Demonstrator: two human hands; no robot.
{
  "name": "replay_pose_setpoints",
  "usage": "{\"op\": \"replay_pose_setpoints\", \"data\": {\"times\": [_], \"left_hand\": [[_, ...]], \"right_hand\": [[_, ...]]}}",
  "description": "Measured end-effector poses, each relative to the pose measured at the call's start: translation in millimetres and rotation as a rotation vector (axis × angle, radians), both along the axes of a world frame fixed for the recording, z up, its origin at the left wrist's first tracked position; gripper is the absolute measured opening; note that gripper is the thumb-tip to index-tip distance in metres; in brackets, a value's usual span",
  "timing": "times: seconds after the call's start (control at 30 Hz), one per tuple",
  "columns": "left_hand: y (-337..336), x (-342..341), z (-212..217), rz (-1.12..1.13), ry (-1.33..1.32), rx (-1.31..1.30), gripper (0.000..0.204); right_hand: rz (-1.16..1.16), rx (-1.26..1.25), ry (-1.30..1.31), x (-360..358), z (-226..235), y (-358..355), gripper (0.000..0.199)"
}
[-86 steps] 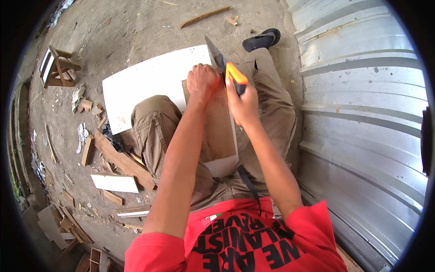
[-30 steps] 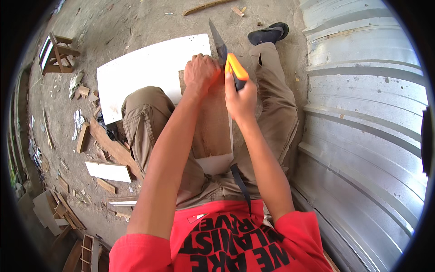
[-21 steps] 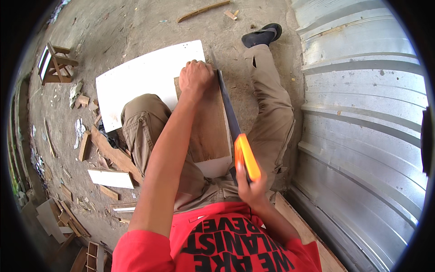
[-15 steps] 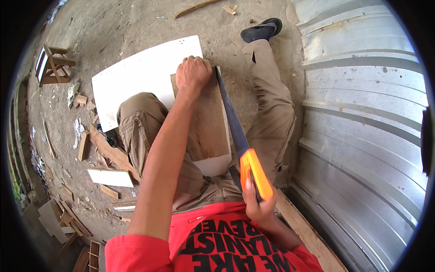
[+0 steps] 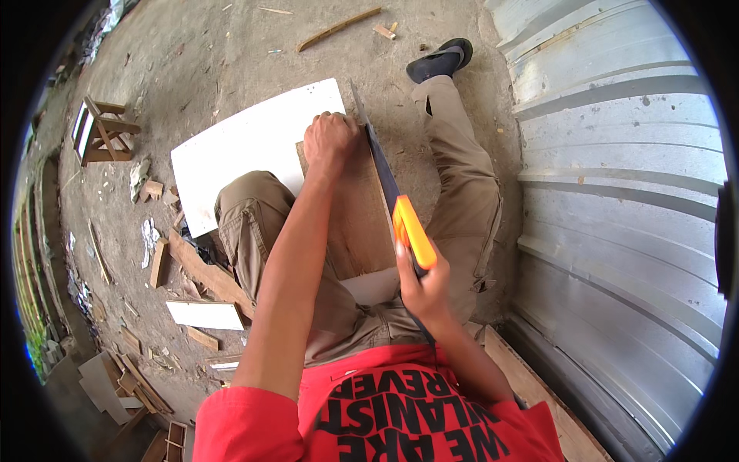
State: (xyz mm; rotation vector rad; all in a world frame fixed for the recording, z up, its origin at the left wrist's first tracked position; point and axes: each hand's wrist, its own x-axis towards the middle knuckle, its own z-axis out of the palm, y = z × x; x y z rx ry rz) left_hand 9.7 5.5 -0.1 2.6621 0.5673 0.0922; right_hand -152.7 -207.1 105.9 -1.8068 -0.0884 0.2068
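Observation:
I sit on the ground with a brown wooden board [image 5: 359, 219] lying between my legs. My left hand [image 5: 329, 140] presses down on the board's far end. My right hand [image 5: 422, 286] grips the orange handle of a hand saw [image 5: 394, 206]. The saw's dark blade runs along the board's right edge, its tip reaching past my left hand. A large white sheet [image 5: 242, 150] lies on the ground under the board's far left side.
A corrugated metal wall [image 5: 616, 192] rises close on my right. Wood offcuts [image 5: 159, 262] and a small white panel [image 5: 205, 314] litter the ground at left. A small wooden stool [image 5: 100, 132] stands far left. A plank [image 5: 539, 393] lies along the wall's base.
The saw was pushed far forward, then drawn back toward my body, and has now moved forward again a little. My left hand has stayed on the board's far end.

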Motion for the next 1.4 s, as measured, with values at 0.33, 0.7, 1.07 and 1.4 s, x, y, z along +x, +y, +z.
{"op": "replay_pose_setpoints", "data": {"times": [0.33, 0.7, 1.07, 1.4], "left_hand": [[-0.5, -0.6, -2.3, -0.063, -0.062, 0.052, 0.042], [1.1, 1.7, -1.3, -0.018, 0.000, 0.012, 0.043], [-6.7, -1.7, 11.8, -0.152, 0.022, 0.013, 0.037], [-2.2, 3.1, 3.6, -0.023, 0.097, 0.018, 0.042]], "right_hand": [[0.025, -0.082, -0.107, 118.0, -44.5, 58.1, 0.027], [0.029, -0.034, -0.015, -24.0, 2.1, -23.7, 0.012], [-0.057, -0.112, -0.187, 157.1, -68.0, 88.4, 0.027], [0.046, -0.040, 0.055, -25.8, 12.0, -30.6, 0.010]]}}
